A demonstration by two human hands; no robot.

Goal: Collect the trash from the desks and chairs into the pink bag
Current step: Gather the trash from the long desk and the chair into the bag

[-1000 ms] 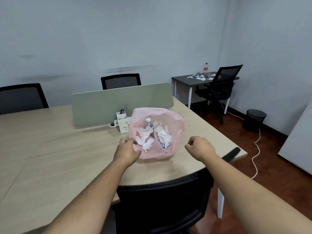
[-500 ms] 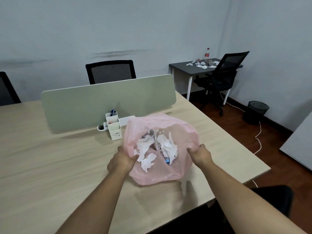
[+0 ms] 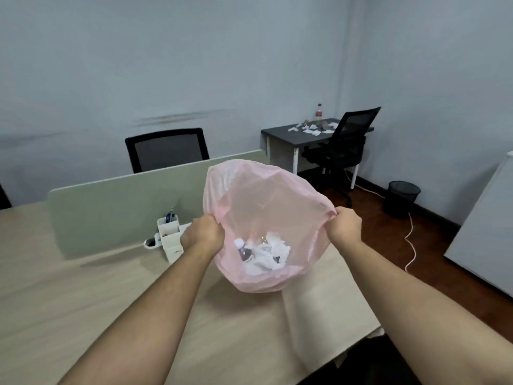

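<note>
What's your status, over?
Left hand, right hand grip pink bag at rim, mouth open. Crumpled paper, bottle inside. More trash on far dark desk.

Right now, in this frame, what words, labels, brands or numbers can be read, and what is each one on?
No text here can be read.
Red label on the red-labelled bottle on the dark desk: too small to read.
Dark label on the clear bottle inside the pink bag: blurred.
Small mark low on the white pen holder: blurred.
</note>
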